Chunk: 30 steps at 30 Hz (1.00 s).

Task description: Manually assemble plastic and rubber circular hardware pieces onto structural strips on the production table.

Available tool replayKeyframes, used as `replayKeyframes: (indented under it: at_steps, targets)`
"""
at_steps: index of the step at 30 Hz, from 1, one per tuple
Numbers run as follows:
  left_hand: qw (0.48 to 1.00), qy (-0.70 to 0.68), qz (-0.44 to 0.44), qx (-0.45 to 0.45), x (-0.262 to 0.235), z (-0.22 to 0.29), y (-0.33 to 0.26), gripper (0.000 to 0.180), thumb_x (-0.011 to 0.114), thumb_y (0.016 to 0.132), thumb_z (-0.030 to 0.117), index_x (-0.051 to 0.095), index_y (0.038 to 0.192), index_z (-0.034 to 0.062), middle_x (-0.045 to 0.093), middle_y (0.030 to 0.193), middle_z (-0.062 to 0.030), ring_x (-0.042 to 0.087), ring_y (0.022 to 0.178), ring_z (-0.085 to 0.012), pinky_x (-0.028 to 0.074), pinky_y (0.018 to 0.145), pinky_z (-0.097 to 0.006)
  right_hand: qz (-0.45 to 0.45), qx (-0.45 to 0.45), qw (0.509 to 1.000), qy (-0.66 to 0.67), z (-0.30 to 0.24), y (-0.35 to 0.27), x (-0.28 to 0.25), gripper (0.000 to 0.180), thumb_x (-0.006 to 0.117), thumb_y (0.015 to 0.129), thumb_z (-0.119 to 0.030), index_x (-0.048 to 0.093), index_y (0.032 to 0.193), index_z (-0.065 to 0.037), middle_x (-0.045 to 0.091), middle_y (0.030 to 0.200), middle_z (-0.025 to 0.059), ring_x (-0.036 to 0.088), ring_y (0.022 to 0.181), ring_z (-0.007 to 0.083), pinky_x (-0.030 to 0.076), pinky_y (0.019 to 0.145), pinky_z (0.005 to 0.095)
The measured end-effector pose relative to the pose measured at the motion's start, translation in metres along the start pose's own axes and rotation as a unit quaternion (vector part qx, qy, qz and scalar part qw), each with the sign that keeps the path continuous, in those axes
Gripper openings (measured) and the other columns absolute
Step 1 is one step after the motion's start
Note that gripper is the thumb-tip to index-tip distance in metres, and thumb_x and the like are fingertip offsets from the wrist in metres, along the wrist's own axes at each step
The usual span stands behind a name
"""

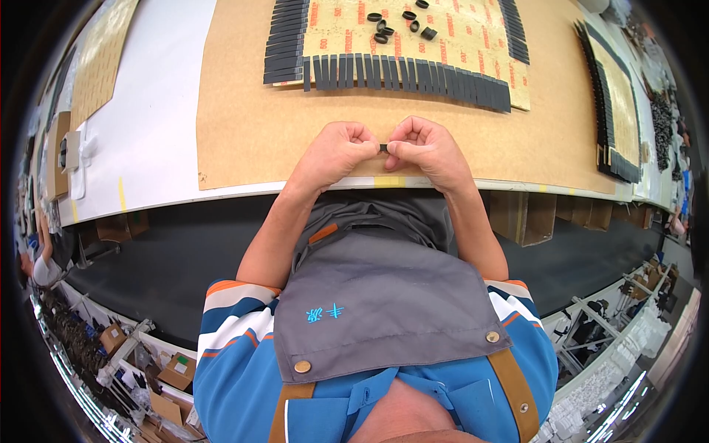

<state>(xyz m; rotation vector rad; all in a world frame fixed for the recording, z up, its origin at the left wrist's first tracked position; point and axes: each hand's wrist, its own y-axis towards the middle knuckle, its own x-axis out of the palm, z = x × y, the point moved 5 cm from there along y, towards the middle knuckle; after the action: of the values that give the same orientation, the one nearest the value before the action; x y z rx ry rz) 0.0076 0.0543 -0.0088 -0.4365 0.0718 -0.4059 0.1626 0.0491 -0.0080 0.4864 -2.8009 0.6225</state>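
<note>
Pinching left hand [336,153]: thumb and forefinger were closed together on the nine o'clock end of a small black piece [383,148].
Right hand [437,153]: thumb and forefinger were closed likewise on its three o'clock end.
Small black piece: it was between both pairs of fingertips, its middle showing, above the brown sheet [251,129]; the hands hid its ends.
Black strips [442,77]: they stood in a row at twelve o'clock from the hands, along the near edge of a yellow board [473,48].
Black rings [428,34]: they lay loosely on that board, farther toward twelve o'clock.
Writing: red print was repeated across the board; light-blue stitched characters marked the grey apron [399,280] at six o'clock.
</note>
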Motion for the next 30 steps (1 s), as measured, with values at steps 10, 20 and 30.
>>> replayKeyframes:
  at_steps: [10,20,30]
  targets:
    - [1.0,0.0,0.005,-0.002,-0.001,0.001,-0.002,0.009,0.061,0.078,0.014,0.061,0.075,0.0054,0.05,0.061,0.0056,0.039,0.05,-0.0011,0.029,0.043,-0.019,0.005,0.01,1.0,-0.001,-0.001,-0.001,0.004,0.009,0.062,0.082,-0.003,0.055,0.085,-0.001,0.06,0.077,0.0044,0.062,0.067,0.0106,0.052,0.065,0.024]
    - [1.0,0.007,0.008,-0.006,-0.001,0.002,-0.003,0.009,0.061,0.078,0.014,0.061,0.076,0.0052,0.05,0.061,0.0054,0.039,0.051,-0.0012,0.029,0.044,-0.019,0.018,0.011,1.0,0.005,0.003,0.0,0.008,0.01,0.061,0.082,-0.001,0.052,0.087,-0.001,0.057,0.077,0.0031,0.061,0.067,0.0103,0.054,0.066,0.0272]
    - [1.0,-0.025,-0.01,-0.004,-0.001,0.002,-0.002,0.009,0.061,0.08,0.013,0.06,0.076,0.0058,0.048,0.061,0.0073,0.037,0.049,0.0,0.026,0.043,-0.018,-0.011,0.053,0.999,0.005,-0.001,0.005,-0.008,0.016,0.057,0.09,-0.018,0.056,0.091,-0.002,0.06,0.078,0.0043,0.061,0.06,0.011,0.049,0.056,0.0208]
